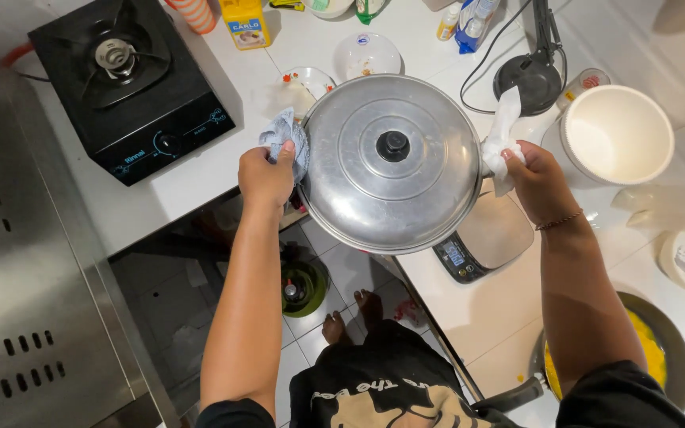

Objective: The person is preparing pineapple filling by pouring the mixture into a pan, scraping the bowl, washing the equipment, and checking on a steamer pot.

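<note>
A large round metal pot (358, 208) with a domed lid (391, 158) and black knob hangs in the air over the counter's edge. My left hand (266, 176) grips its left handle through a grey-blue cloth (286, 133). On the other side my right hand (537, 181) holds the right handle through a white cloth (503, 128). The pot handles themselves are hidden under the cloths.
A black single-burner gas stove (132, 83) sits at the far left of the white counter (200, 170). A digital kitchen scale (481, 242) lies under the pot's right side. A big white bowl (616, 135), small plates (367, 55), bottles and a pan of yellow batter (653, 349) stand around.
</note>
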